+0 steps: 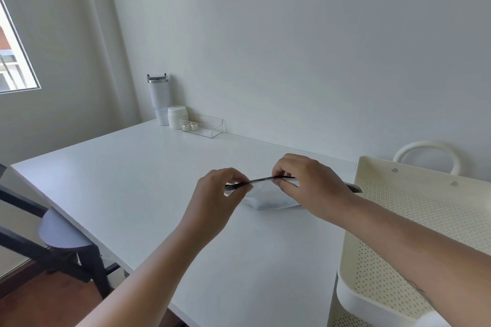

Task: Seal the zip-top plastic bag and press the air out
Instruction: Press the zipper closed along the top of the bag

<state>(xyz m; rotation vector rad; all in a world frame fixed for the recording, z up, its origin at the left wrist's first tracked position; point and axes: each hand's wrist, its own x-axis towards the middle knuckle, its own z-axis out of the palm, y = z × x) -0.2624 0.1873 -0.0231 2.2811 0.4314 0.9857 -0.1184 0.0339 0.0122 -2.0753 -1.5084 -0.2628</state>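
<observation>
A clear zip-top plastic bag (268, 198) with a dark zip strip along its top stands on the white table (138, 180), near the middle. My left hand (212, 204) pinches the left end of the strip between thumb and fingers. My right hand (310, 183) pinches the strip further right, and its far right end pokes out behind that wrist. The strip is held roughly level, a little above the tabletop. The bag's lower part rests on the table, and the contents cannot be made out.
A cream perforated cart tray (398, 255) with a loop handle stands at the right. Against the wall at the back stand a white tumbler (159, 99), a white jar (177, 117) and a clear plastic holder (203, 127). A dark stool (63, 233) sits at the left.
</observation>
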